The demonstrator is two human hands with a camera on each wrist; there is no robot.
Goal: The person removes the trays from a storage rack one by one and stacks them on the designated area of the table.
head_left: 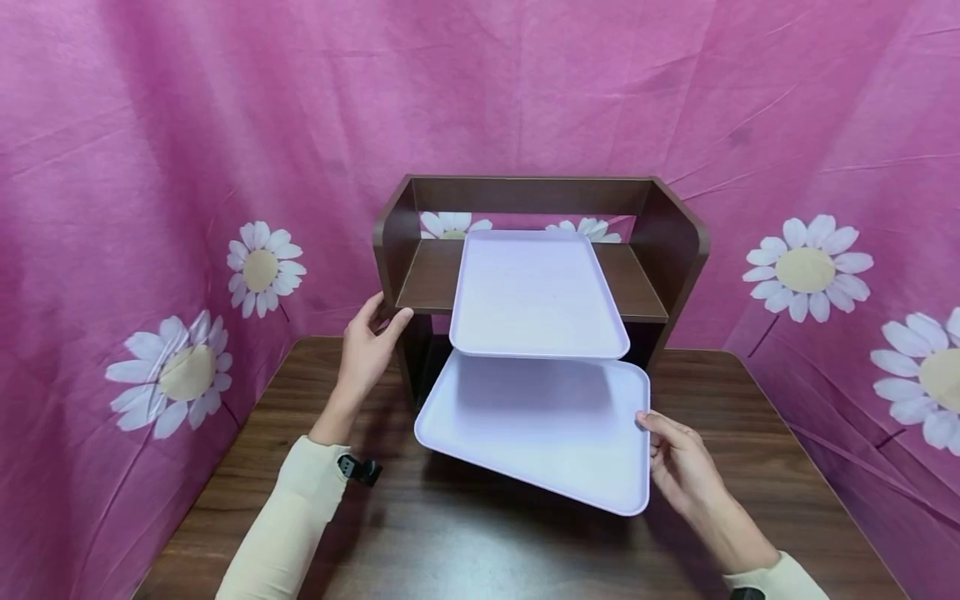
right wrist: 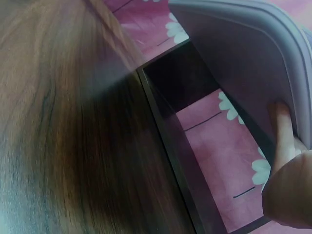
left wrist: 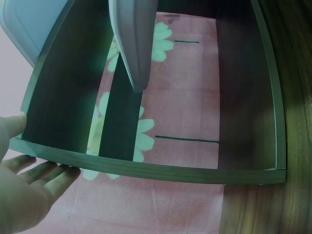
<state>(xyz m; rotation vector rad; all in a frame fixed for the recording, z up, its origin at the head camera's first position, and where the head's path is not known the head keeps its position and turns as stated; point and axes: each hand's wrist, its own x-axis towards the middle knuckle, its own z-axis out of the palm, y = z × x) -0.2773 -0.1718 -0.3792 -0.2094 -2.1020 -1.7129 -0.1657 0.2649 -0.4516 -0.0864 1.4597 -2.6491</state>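
Observation:
A dark brown two-level desktop shelf (head_left: 532,194) stands on the wooden table. My left hand (head_left: 362,354) grips its left side panel around the middle board's height, the thumb at the front edge and the fingers on the outer face. One pale lilac tray (head_left: 536,292) lies on the middle board, its near end jutting out past the front. Below it, a second lilac tray (head_left: 547,433) is held tilted, its far part under the middle board. My right hand (head_left: 686,471) pinches this lower tray by its right edge, with fingers (right wrist: 282,129) against the underside.
The table (head_left: 465,542) has a dark wood-grain top that extends in front of the shelf and to both sides. A pink cloth (head_left: 525,92) with white daisies hangs behind and at the sides, showing through the shelf's open back.

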